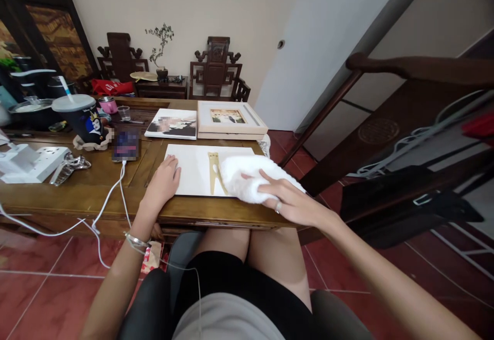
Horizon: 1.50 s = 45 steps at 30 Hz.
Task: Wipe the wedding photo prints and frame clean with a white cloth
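Note:
A flat white board [189, 167] lies near the front edge of the wooden table, with a yellowish, cat-topped figure [213, 170] in its middle. My left hand [165, 179] rests on the board's left side, its fingers stretched out and lying flat. In my right hand [287, 198] is a fluffy white cloth [247, 175], gripped between thumb and fingers. This cloth covers the right part of the board and touches the figure's right side. What lies beneath it is hidden.
Behind the board lie a picture canvas [172, 124] and a framed picture box [231, 120]. To the left are a charging phone [125, 145], a lidded cup [83, 116] with a straw, and a power strip [42, 164]. A white cable [108, 201] hangs over the front edge.

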Tool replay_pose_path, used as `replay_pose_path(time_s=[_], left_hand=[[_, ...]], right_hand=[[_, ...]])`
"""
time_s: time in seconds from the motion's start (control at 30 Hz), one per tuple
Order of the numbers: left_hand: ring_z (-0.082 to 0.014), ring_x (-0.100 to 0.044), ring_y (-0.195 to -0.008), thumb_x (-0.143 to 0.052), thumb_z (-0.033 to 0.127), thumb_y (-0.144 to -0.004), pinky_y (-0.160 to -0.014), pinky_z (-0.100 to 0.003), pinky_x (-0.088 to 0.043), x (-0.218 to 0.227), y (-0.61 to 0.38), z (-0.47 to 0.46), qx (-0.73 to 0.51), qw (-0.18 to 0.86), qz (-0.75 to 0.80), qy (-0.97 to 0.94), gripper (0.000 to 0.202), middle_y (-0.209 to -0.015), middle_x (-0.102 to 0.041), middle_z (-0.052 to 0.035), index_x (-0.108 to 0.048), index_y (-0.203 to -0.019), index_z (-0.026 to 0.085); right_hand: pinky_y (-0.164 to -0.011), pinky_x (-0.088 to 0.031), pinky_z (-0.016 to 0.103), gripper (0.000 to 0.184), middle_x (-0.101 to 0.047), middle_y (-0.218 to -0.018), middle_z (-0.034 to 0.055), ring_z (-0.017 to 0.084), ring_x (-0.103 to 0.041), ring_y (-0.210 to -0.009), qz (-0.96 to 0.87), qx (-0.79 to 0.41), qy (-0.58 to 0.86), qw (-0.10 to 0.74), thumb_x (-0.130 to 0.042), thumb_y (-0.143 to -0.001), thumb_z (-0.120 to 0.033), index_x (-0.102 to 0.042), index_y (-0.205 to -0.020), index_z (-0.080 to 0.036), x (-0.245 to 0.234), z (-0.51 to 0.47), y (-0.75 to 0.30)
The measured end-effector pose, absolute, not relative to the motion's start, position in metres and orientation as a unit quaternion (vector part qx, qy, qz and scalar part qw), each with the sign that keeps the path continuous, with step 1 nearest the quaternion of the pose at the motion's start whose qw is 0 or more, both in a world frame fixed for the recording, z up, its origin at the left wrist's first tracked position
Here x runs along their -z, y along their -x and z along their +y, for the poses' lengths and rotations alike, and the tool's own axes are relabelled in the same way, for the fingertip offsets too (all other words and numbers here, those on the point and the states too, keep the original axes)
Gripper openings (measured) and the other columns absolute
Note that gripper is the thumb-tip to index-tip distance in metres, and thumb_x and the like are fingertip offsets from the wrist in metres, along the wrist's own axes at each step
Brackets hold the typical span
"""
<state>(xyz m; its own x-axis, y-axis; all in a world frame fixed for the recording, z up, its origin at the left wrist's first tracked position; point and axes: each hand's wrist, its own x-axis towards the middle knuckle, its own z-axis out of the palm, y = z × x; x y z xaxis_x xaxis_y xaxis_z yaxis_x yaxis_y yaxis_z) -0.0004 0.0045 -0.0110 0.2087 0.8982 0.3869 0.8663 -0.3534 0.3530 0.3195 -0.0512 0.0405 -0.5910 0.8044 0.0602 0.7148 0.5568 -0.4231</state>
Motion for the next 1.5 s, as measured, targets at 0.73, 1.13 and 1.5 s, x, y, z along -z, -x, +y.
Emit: replay_pose_path(time_s=[0.73,1.13,1.5], left_hand=[[-0.0291,-0.044,-0.136,-0.037,0.027,-0.094,-0.115,-0.045,-0.033,0.008,0.004,0.004,-0.27,0.03,0.56,-0.783,0.036,-0.138,-0.055,-0.0196,-0.059,-0.117,0.009],[-0.0294,-0.042,-0.137,-0.038,0.025,-0.094,-0.115,-0.047,-0.034,0.01,0.003,0.004,-0.275,0.038,0.558,-0.782,0.036,-0.139,-0.054,-0.0185,-0.058,-0.118,0.01],[-0.0289,-0.041,-0.138,-0.038,0.026,-0.094,-0.115,-0.045,-0.033,0.01,0.004,0.005,-0.267,0.035,0.56,-0.784,0.037,-0.14,-0.053,-0.0189,-0.057,-0.12,0.008]], right_hand=[[-0.107,-0.028,0.06,0.036,-0.062,-0.126,0.0129,0.039,-0.047,-0.126,-0.874,-0.11,0.465,0.089,-0.043,-0.084,-0.031,-0.062,-0.113,-0.021,-0.036,0.072,-0.297],[-0.113,-0.028,0.056,0.024,-0.044,-0.15,0.0026,0.034,-0.034,-0.14,-0.899,-0.171,0.4,0.055,-0.045,-0.079,-0.022,-0.065,-0.092,-0.025,-0.055,-0.069,-0.329],[-0.094,-0.044,0.048,0.031,-0.067,-0.105,0.0134,0.036,-0.054,-0.116,-0.873,-0.102,0.475,0.04,-0.04,-0.086,-0.031,-0.063,-0.104,-0.02,-0.049,0.005,-0.314]])
